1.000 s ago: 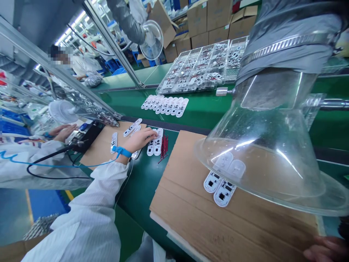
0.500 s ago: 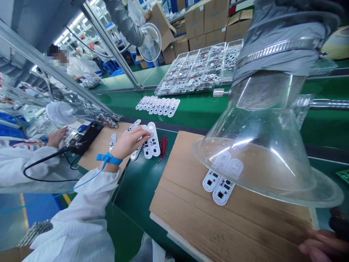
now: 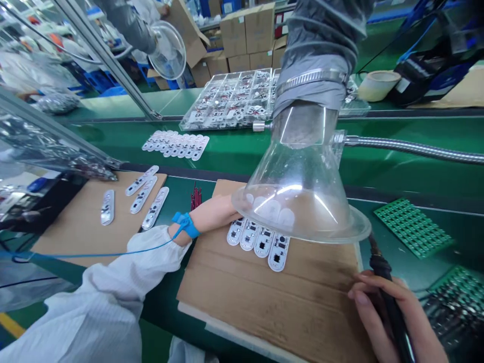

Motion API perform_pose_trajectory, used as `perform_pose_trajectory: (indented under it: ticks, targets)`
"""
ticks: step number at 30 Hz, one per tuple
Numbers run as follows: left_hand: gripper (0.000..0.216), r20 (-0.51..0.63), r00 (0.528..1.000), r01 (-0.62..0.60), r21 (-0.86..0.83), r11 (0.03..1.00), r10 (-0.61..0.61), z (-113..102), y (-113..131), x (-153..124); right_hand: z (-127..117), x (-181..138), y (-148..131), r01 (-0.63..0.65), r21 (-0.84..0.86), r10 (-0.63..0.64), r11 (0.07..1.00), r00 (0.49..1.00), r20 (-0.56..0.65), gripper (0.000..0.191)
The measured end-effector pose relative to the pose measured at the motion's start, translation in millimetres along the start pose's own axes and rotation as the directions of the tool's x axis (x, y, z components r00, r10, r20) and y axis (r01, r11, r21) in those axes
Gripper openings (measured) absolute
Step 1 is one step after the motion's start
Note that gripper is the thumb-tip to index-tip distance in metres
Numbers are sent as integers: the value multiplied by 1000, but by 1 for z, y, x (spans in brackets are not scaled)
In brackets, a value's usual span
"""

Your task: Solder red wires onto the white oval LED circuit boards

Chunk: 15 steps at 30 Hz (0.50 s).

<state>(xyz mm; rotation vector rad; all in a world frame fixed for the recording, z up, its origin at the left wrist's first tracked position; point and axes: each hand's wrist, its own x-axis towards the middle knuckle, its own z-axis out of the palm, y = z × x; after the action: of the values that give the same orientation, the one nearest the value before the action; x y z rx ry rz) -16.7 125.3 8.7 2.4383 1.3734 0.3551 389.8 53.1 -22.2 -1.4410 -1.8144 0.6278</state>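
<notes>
The left hand (image 3: pixel 223 209) reaches in from a white smock sleeve (image 3: pixel 139 262), with a blue wrist strap (image 3: pixel 186 225) at the wrist. It passes behind the rim of a clear plastic fume hood (image 3: pixel 298 199), and its fingers are too obscured to tell whether it is open or closed. The right hand (image 3: pixel 385 312), at the lower right, is closed around the black handle of a soldering iron (image 3: pixel 391 305), whose tip ends by the hood's rim.

Four white circuit boards (image 3: pixel 259 247) lie side by side on a cardboard sheet (image 3: pixel 264 302), just beside the left hand. The hood stands directly in the way: its rim overlaps their upper ends, which show only as pale shapes through the plastic. A grey duct (image 3: pixel 313 45) with a steel hose clamp (image 3: pixel 310 80) rises from the hood, and a flexible metal arm (image 3: pixel 412 147) runs off to the right.

Beyond the hand, a bundle of thin red parts (image 3: pixel 195 197) stands on the green bench (image 3: pixel 242 151), near four white strip boards (image 3: pixel 141 199) on a second cardboard sheet (image 3: pixel 71 237). Farther back are a row of white boards (image 3: pixel 176 145) and a compartment tray of boards (image 3: pixel 230 98). A green board panel (image 3: pixel 412 227) lies to the right — well apart from the hood.
</notes>
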Motion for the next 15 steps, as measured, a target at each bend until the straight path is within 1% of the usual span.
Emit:
perform_pose_trajectory:
  ticks: [2,4,6,8,10,12,14,15]
  targets:
    - [28,-39,999,27,-49,998,-29,0,-5,-4,-2,-1,-3,12,22,-13,1000,1000,22,16]
    - [32,-70,991,111,-89,990,-117,-4,-10,-19,-2,-1,-6,0,14,0,1000,999,32,18]
    - [32,-64,976,201,-107,974,-209,-7,-10,-37,-2,0,-9,-15,-10,16,1000,999,50,19]
    - [32,-49,967,242,-117,963,-249,-3,-4,-51,-2,2,-12,-10,-23,11,1000,998,60,20]
    - [34,-67,969,226,-132,965,-236,6,9,-58,-3,4,-14,19,-22,-17,1000,998,61,21]
    - [36,-88,977,180,-155,971,-195,15,22,-59,-3,6,-15,29,-5,-28,1000,998,53,25]
    - [37,-79,983,151,-183,971,-168,17,30,-59,-4,9,-16,26,22,-28,999,997,75,29]
    - [36,-72,982,161,-188,969,-178,14,30,-62,-4,11,-16,22,29,-25,999,995,97,31]
